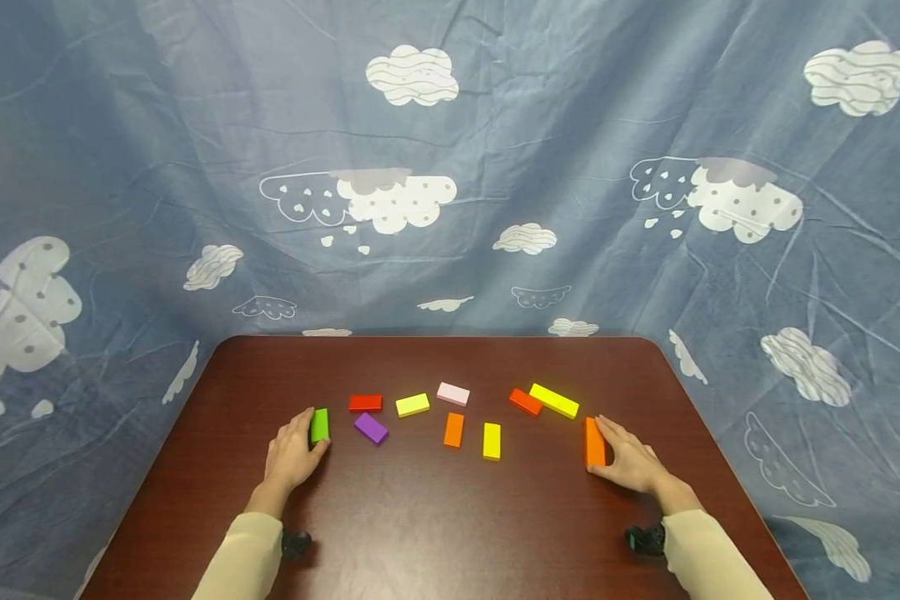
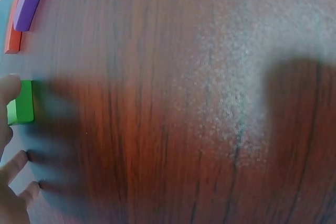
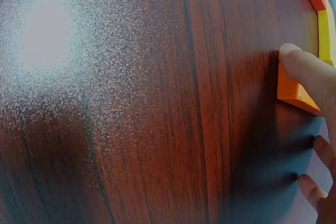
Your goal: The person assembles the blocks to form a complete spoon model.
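Observation:
At the left of the row of blocks, my left hand (image 1: 291, 452) pinches a green block (image 1: 320, 425) between its thumb and fingers, thumb at the near end. The left wrist view shows the thumb against that green block (image 2: 24, 102), with two other fingertips down on the table. On the other side, my right hand (image 1: 632, 458) holds an orange block (image 1: 594, 442) lengthwise, thumb at its near end and fingers at its far end. In the right wrist view the thumb lies over a corner of the orange block (image 3: 289, 85).
Between the hands on the brown table (image 1: 420, 517) lie a purple block (image 1: 371, 428), red block (image 1: 365, 403), pale yellow block (image 1: 412, 405), pink block (image 1: 453, 394), smaller orange block (image 1: 453, 430) and yellow block (image 1: 492, 442). A red-orange block (image 1: 526, 402) meets a long yellow block (image 1: 554, 401).

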